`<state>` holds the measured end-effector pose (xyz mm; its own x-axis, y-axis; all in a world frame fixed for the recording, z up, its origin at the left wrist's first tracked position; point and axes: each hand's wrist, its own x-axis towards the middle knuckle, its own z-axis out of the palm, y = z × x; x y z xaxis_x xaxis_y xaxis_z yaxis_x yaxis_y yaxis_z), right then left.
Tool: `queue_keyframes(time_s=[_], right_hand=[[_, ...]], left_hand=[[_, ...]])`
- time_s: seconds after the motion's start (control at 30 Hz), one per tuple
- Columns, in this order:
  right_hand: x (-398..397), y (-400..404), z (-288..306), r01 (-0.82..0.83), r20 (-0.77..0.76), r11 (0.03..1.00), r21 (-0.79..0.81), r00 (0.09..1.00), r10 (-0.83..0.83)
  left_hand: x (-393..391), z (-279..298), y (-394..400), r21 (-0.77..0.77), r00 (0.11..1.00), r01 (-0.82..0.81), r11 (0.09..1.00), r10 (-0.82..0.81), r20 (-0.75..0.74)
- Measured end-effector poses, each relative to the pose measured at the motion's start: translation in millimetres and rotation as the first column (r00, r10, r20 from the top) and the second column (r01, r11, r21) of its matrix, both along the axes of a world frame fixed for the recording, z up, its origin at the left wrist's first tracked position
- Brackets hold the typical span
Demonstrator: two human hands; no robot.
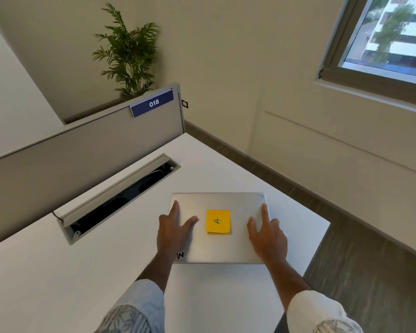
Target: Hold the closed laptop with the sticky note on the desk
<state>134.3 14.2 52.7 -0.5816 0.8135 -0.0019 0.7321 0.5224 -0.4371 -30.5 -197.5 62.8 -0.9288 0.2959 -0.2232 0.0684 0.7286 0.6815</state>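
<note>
A closed silver laptop [217,248] lies flat on the white desk [58,272], near its right corner. A yellow sticky note [218,221] with a handwritten mark is stuck to the middle of the lid. My left hand [174,230] rests flat on the left part of the lid, fingers straight and spread. On the right part of the lid lies my right hand [267,233], also flat with straight fingers, the outer fingers at the lid's right edge. A small dark sticker shows on the lid by my left wrist.
An open cable tray [120,198] with a raised grey flap is sunk into the desk to the left. A grey partition [82,150] with a blue "018" sign [152,103] stands behind it. A potted plant [127,51] and a window [392,37] are beyond. The desk's right edge drops to grey floor.
</note>
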Motion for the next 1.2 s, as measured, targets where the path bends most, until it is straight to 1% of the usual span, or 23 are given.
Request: queue_keyframes(time_s=[0.5, 1.2], right_hand=[[-37, -72, 6, -0.130, 0.023, 0.991, 0.039, 0.991, 0.129], [-91, -177, 7, -0.324, 0.034, 0.943, 0.080, 0.946, 0.322]], left_hand=[[-14, 2, -91, -0.027, 0.993, -0.117, 0.993, 0.117, -0.020], [-19, 3, -220, 0.034, 0.940, -0.338, 0.940, 0.339, -0.027]])
